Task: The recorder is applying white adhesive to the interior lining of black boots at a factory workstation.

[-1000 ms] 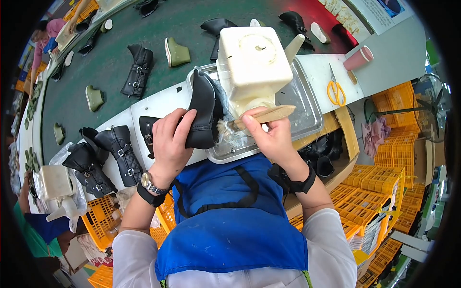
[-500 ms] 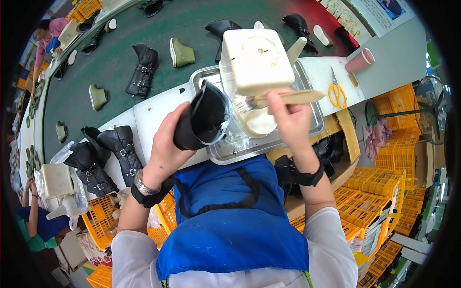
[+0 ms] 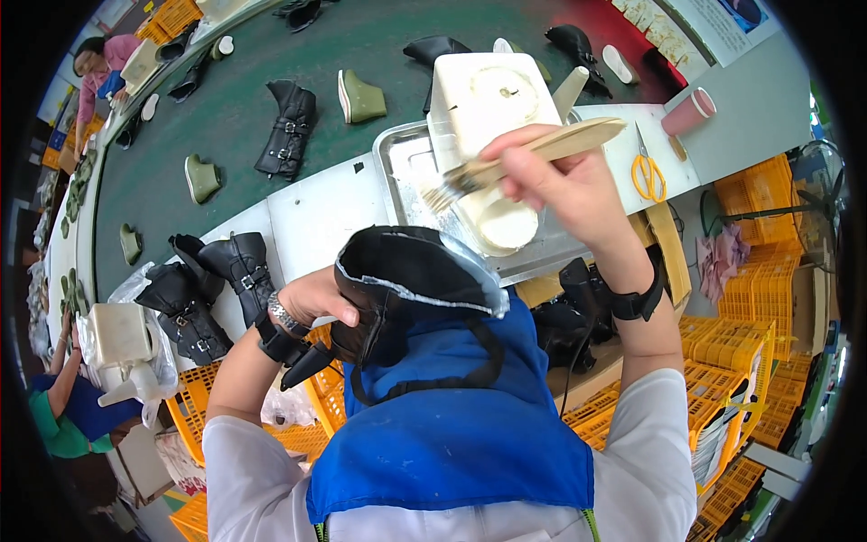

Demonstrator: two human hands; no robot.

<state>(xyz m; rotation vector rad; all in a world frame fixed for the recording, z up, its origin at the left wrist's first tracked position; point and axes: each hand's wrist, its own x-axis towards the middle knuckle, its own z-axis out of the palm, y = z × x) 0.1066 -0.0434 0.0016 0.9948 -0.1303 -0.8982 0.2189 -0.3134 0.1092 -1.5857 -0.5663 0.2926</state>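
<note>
My left hand (image 3: 314, 296) is closed round the side of a black boot (image 3: 411, 257), held close to my blue apron (image 3: 452, 434). The boot's wide opening faces up, and whitish paste lines its rim. My right hand (image 3: 564, 185) grips a flat brush (image 3: 578, 137) by its wooden handle. The brush's pale bristles point down to the left, above and apart from the boot. Just behind them stands a white plastic container (image 3: 492, 86) with a round open spout at its near side, on a metal tray (image 3: 390, 181).
Orange-handled scissors (image 3: 647, 176) and a pink cup (image 3: 689, 112) lie right of the tray. Black buckled boots (image 3: 239, 266) stand at the left edge. More boots, green ones (image 3: 361, 98) among them, are on the green belt (image 3: 235, 108). Yellow crates (image 3: 731, 361) stack at right; co-workers are at far left.
The boot has come down and nearer to my body, its opening turned upward. My right hand has risen with the brush, away from the container's spout.
</note>
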